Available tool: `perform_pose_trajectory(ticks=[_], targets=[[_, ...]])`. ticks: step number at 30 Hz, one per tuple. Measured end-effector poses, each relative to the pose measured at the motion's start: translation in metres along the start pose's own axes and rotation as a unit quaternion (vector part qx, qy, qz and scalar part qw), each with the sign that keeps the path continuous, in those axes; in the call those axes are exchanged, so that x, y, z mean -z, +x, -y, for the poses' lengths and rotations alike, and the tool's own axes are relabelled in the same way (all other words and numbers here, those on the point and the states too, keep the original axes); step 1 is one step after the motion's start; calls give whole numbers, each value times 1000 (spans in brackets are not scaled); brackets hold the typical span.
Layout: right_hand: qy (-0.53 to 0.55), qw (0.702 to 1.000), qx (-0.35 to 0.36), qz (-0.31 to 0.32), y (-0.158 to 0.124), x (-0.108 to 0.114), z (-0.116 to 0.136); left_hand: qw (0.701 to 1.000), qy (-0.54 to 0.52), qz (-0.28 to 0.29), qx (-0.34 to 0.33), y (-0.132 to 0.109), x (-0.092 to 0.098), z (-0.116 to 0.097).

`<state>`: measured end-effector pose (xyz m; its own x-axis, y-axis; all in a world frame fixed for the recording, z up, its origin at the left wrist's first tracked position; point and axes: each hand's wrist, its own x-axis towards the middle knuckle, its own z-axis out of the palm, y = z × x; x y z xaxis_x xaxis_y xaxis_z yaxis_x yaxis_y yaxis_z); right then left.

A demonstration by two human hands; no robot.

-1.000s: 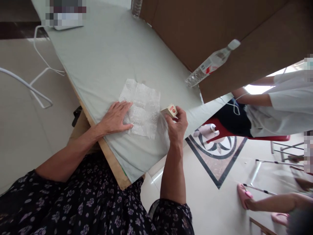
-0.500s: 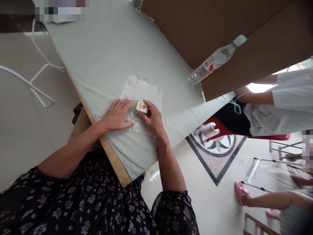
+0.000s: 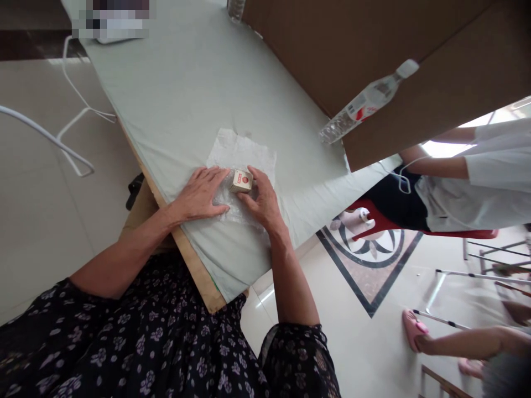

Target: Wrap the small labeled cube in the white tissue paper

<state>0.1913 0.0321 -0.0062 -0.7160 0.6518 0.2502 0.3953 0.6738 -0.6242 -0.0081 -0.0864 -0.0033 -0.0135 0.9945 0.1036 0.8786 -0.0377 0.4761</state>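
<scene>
A small cream box with red print (image 3: 241,181) rests on a sheet of clear bubble wrap (image 3: 244,150), which lies on the cloth-covered table. To the left of the box, my left hand (image 3: 201,193) lies open on the wrap, its fingers and thumb spread. On the other side, my right hand (image 3: 264,200) curves around the box's right end, with thumb and index finger apart at its near and far edges. Its fingers look loosened from the box, though light contact cannot be ruled out. Both palms partly cover the wrap.
A clear plastic bottle (image 3: 369,102) stands by a large brown cardboard box (image 3: 332,55) at the right. Another person's arm (image 3: 440,166) reaches in beyond it. White cables (image 3: 62,138) hang beside the table's left edge (image 3: 139,160).
My right fingers have eased away from the small box, which they gripped more closely before. My left hand has stayed in place. The whole view has shifted slightly.
</scene>
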Motion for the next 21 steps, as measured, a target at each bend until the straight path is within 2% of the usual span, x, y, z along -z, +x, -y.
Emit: perform_pose_trajectory(ticks=[3, 6, 9, 12, 15, 18, 21], targets=[[-40, 998, 12, -51, -28, 14, 13, 1000, 0, 5, 1, -1, 2, -2], [-86, 995, 35, 20, -60, 25, 25, 1000, -1, 1, -6, -1, 3, -3], [-146, 986, 51, 64, -77, 20, 32, 1000, -7, -20, -10, -1, 0, -1], [-185, 980, 50, 54, -76, 7, 34, 998, -33, -50, -14, -6, 1, 2], [-187, 981, 50, 30, -68, 2, 34, 996, -49, -56, -38, -16, 7, -1], [-171, 984, 43, -9, -58, 8, 35, 996, -35, -53, -64, -24, 16, -7], [-160, 986, 29, -38, -45, 20, 37, 996, -26, -63, -57, -19, 23, -16]])
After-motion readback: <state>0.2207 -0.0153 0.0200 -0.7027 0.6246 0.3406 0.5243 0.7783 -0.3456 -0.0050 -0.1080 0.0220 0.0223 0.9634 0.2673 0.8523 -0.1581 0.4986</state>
